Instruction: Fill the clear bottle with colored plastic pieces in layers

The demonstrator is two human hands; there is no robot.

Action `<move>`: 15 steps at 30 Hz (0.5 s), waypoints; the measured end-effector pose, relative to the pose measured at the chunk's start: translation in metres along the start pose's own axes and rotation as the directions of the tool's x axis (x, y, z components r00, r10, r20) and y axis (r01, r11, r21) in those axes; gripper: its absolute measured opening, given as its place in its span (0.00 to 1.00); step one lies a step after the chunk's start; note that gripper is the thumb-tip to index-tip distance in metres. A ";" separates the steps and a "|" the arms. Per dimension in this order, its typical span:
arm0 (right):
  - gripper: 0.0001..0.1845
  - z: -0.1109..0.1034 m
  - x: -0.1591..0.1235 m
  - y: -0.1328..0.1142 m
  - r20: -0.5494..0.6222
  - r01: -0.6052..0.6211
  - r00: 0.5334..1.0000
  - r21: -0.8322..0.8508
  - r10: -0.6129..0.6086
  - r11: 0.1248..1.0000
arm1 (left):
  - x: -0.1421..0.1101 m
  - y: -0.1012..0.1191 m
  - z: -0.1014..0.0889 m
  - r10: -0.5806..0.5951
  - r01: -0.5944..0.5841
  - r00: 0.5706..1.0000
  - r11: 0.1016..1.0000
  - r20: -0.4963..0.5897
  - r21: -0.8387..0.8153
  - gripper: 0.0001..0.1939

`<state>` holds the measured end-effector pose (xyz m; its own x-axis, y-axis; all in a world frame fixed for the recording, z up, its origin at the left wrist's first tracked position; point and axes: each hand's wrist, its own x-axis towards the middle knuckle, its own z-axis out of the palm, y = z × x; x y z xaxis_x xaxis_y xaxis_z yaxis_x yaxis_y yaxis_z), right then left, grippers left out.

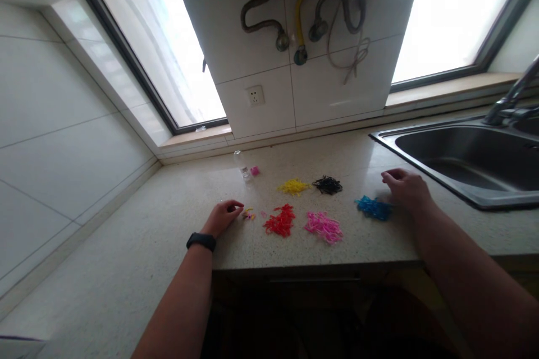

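My left hand rests on the counter with its fingers loosely apart, the tips beside a small mixed-colour cluster of bands. Beside a pile of blue rubber bands, my right hand is held with thumb and fingertips together; whatever they pinch is too small to make out. Between my hands lie red rubber bands and pink rubber bands. Farther back are yellow rubber bands and black rubber bands. A clear bottle stands near a pink cap.
A steel sink with a faucet is set into the counter on the right. The tiled wall behind carries a socket and hanging hoses. Two bright windows flank it.
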<state>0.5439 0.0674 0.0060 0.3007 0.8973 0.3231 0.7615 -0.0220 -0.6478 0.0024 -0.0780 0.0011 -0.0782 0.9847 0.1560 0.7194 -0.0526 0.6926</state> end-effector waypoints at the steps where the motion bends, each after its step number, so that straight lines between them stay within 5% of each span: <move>1: 0.14 0.001 0.002 0.007 0.002 -0.069 0.998 0.059 0.069 0.996 | -0.001 0.000 -0.004 0.001 -0.001 0.999 1.000 0.034 0.005 0.22; 7: 0.15 0.003 -0.004 0.008 0.005 -0.089 0.996 0.091 0.089 0.992 | -0.004 0.001 -0.014 -0.016 0.005 0.986 0.998 0.166 0.069 0.22; 15: 0.14 0.007 -0.005 0.007 0.021 -0.077 0.997 0.077 0.076 0.994 | -0.003 -0.001 -0.005 0.022 -0.030 0.997 0.992 0.067 0.119 0.21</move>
<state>0.5440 0.0662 -0.0054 0.3459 0.9019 0.2586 0.6894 -0.0573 -0.7221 -0.0015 -0.0815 0.0038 -0.0153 0.9922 0.1236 0.7982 -0.0623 0.5991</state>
